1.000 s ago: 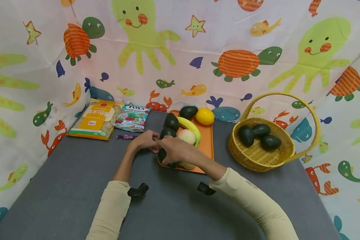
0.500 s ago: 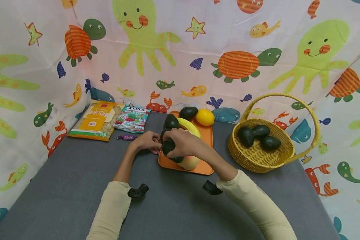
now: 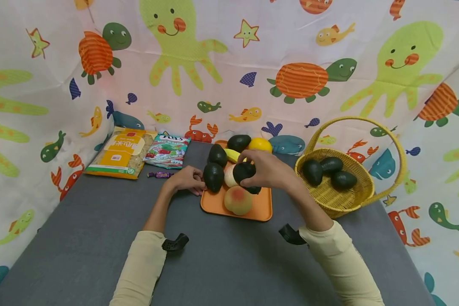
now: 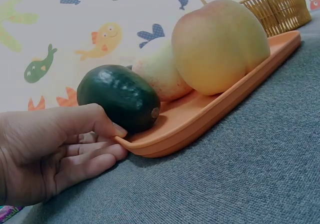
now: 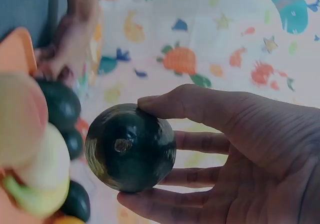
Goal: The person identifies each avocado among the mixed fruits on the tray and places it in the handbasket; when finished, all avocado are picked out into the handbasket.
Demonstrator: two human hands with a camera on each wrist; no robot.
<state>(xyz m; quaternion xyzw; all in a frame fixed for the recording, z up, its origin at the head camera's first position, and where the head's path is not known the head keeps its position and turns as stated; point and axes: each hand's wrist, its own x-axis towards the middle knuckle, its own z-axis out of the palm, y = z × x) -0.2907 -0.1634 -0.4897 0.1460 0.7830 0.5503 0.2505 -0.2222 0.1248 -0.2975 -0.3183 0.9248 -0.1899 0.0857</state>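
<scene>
My right hand holds a dark green avocado above the orange tray, its thumb across the fruit. In the right wrist view this avocado is seen end-on between thumb and fingers. My left hand pinches the tray's left rim; the left wrist view shows the thumb on the rim and fingers below. Beside that thumb lies another avocado. On the tray are also a peach, a pale round fruit, a banana, a yellow fruit and further avocados.
A yellow wicker basket with a tall handle stands right of the tray, with three avocados inside. To the left lie a bag of grain, a candy bag and a purple wrapped candy. A printed cloth hangs behind.
My right hand has lifted the avocado from the tray's left front and carried it rightward, uncovering the peach and the avocado by my left hand. My left hand has stayed at the rim.
</scene>
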